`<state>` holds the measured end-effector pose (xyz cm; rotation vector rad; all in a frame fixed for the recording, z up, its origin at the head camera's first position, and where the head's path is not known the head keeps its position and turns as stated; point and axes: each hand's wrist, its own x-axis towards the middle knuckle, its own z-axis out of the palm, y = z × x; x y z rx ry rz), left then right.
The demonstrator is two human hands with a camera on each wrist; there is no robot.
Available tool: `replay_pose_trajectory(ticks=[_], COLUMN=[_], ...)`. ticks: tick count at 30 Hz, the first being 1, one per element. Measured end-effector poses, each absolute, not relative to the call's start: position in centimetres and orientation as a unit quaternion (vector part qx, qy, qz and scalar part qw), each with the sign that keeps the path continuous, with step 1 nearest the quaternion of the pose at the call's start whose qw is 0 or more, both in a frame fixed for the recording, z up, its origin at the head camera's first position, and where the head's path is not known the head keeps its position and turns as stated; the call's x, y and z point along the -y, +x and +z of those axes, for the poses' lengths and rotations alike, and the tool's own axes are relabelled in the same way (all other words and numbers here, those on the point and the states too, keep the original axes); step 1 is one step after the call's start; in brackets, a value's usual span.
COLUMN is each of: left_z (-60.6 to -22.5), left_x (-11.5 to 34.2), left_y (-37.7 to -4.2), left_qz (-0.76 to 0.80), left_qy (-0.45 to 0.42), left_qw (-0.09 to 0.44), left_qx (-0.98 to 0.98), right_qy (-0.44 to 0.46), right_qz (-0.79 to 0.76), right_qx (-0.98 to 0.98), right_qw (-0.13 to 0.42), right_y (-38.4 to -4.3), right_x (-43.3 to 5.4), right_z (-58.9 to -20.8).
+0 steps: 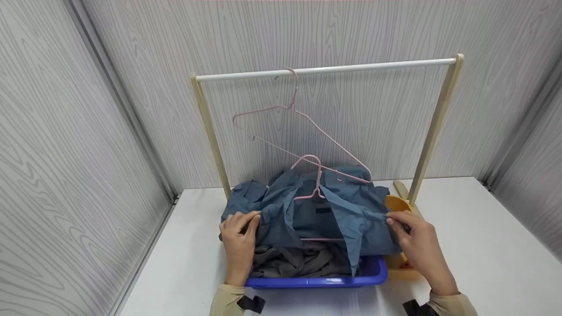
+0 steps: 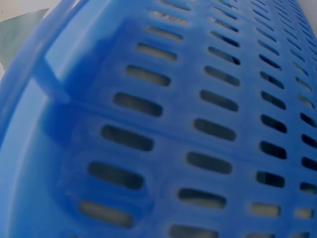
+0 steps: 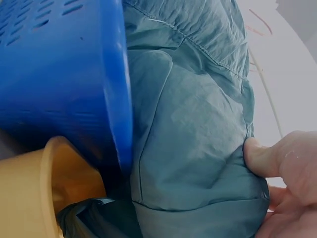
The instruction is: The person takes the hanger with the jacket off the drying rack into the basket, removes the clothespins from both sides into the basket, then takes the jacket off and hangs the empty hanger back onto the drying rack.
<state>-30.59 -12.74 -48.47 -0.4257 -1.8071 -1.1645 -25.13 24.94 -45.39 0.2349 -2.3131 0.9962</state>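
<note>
A blue-grey collared shirt [image 1: 272, 215] lies spread over the blue basket [image 1: 316, 282], its front parted. Inside its neck sits a pink hanger [image 1: 318, 175], whose hook stands up above the collar and whose lower bar shows in the opening. At the shirt's left side, my left hand [image 1: 239, 237] pinches the cloth between thumb and fingers. My right hand [image 1: 417, 239] pinches the right front edge; in the right wrist view its thumb [image 3: 262, 156] presses on the shirt [image 3: 198, 139]. Only the basket's slotted wall [image 2: 173, 129] fills the left wrist view, without the left hand.
A second pink hanger [image 1: 333, 142] hangs bare from the white rail [image 1: 373, 67] of a wooden-legged rack. Dark grey clothes [image 1: 303, 261] lie in the basket under the shirt. On the right, a yellow container [image 1: 397, 204] stands beside the basket, partly covered by the shirt.
</note>
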Motion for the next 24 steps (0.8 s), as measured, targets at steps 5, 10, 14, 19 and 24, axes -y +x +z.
replay_pose_trajectory(ticks=[5,10,14,19,24], left_z=[-48.5,-48.6,-48.6,-48.5,-48.6], left_x=[12.8,12.5,12.2,11.9,11.8], left_y=[-30.5,-30.4,-30.4,-30.2,-30.3], left_qz=[-0.464,-0.466,-0.472,-0.479,-0.475], left_qy=[-0.175,-0.177,-0.185,-0.202,-0.219], left_qw=[0.455,0.454,0.46,0.469,0.454], left_qx=[0.739,0.739,0.729,0.714,0.722], right_qy=[0.103,0.11,0.113,0.146,0.142], right_qz=[0.382,0.389,0.385,0.358,0.383], right_qx=[0.864,0.856,0.857,0.854,0.856], right_qw=[0.311,0.323,0.323,0.348,0.317], right_y=[-25.4,-25.4,-25.1,-25.2,-25.0], right_x=[-24.2,-23.4,-22.7,-22.2,-22.9], right_z=[-45.8,-46.0,-46.0,-46.0,-45.9])
